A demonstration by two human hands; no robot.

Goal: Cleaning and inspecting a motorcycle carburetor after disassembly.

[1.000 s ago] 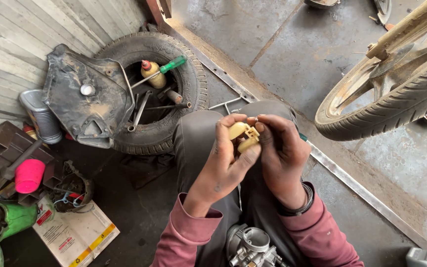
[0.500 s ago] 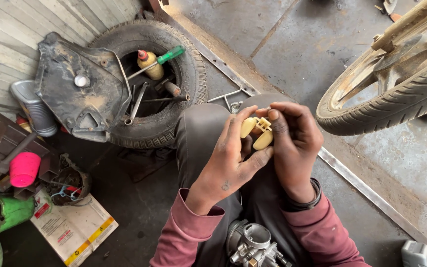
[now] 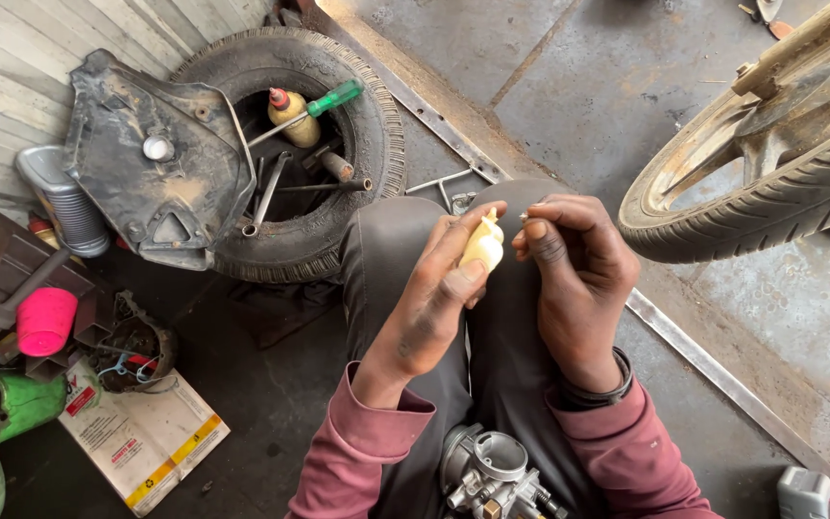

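My left hand (image 3: 434, 298) grips a small cream-yellow plastic float (image 3: 483, 245) over my knees, thumb and fingers pinched around it. My right hand (image 3: 573, 264) is just beside it, fingertips pinched on a tiny thin pin (image 3: 524, 217) that I can barely make out. Both hands hover above my grey trousers (image 3: 405, 240). A metal carburettor body (image 3: 492, 476) rests in my lap, below the hands, between my maroon sleeves.
A car tyre (image 3: 300, 144) lies on the floor at left holding a green-handled screwdriver (image 3: 324, 101), a yellow bottle (image 3: 290, 115) and spanners. A black plastic cover (image 3: 151, 163) leans on it. A motorcycle wheel (image 3: 770, 163) stands at right. A pink cup (image 3: 45, 320) and a green container (image 3: 2, 413) sit at left.
The float has turned in my left hand, and my right fingers have drawn slightly away from it to the right. The camera view has shifted a little.
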